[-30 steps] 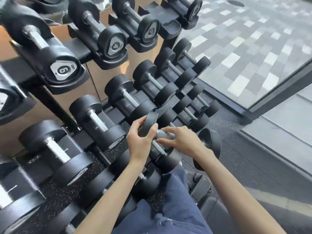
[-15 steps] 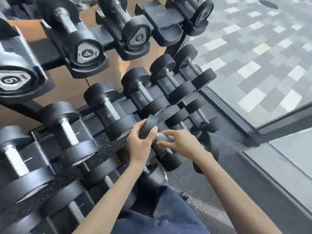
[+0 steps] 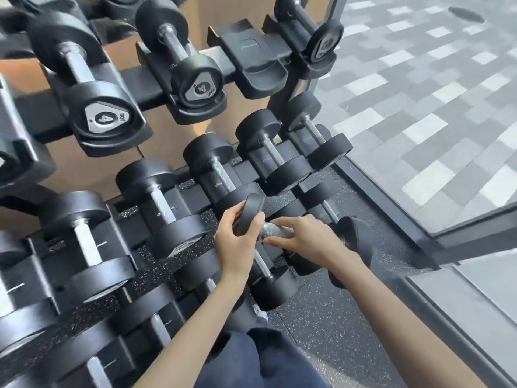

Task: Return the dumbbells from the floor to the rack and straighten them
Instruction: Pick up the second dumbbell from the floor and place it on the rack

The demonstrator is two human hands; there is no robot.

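Note:
I hold a small black dumbbell crosswise in front of the rack, above the lowest tier. My left hand grips its left head. My right hand is wrapped around its knurled steel handle. Its right head sticks out past my right wrist. On the top tier, an empty black cradle sits between a dumbbell marked 4 and a small dumbbell at the rack's right end.
Three sloping tiers hold several black dumbbells. Below my hands lies a racked dumbbell on the lowest tier. Speckled rubber floor runs to a dark window frame on the right. My blue-trousered knee is at the bottom.
The view has shifted left and closer to the rack, bringing the empty top cradle into fuller view. Both hands keep the same hold on the dumbbell.

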